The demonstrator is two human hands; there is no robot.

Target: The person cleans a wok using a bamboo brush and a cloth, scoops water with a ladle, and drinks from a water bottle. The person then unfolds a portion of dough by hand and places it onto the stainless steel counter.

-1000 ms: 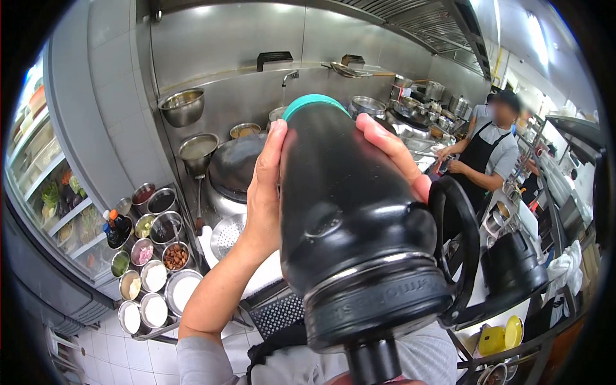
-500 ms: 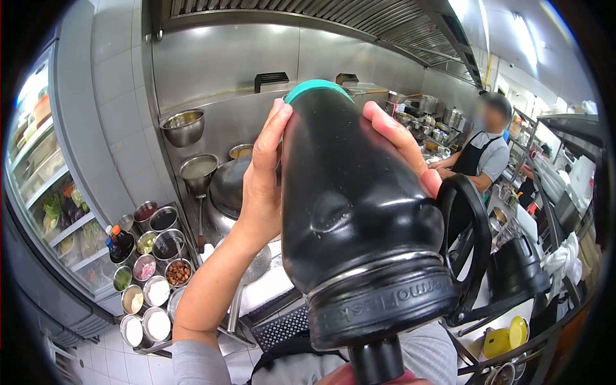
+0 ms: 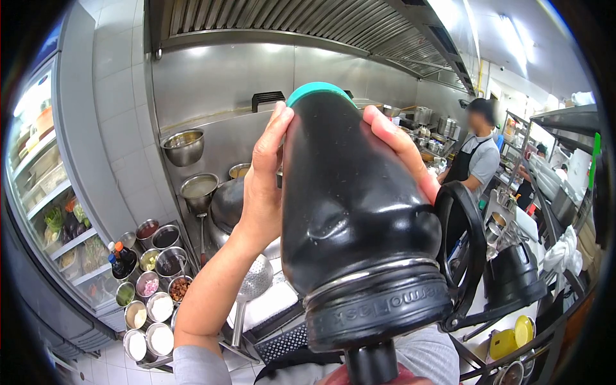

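Note:
A large black insulated flask (image 3: 350,186) fills the middle of the view, tipped with its teal base (image 3: 319,88) up and its spout (image 3: 372,360) down at the wearer's mouth. Along its left side my left hand (image 3: 266,163) is pressed, fingers reaching toward the base. My right hand (image 3: 405,153) grips the opposite side; part of it is hidden behind the flask. A black carry loop (image 3: 476,237) and the flask's black cap (image 3: 513,276) hang off to the right of its neck.
Steel containers of ingredients (image 3: 160,308) stand at lower left beside a glass-door fridge (image 3: 48,186). Behind the flask are a wok (image 3: 230,202) and a perforated ladle (image 3: 256,279). A co-worker in a black apron (image 3: 463,160) stands at right, near metal shelving (image 3: 568,122).
The head view has shifted slightly, so the room and the co-worker sit a little differently in frame. Both hands and the tipped flask keep nearly the same position.

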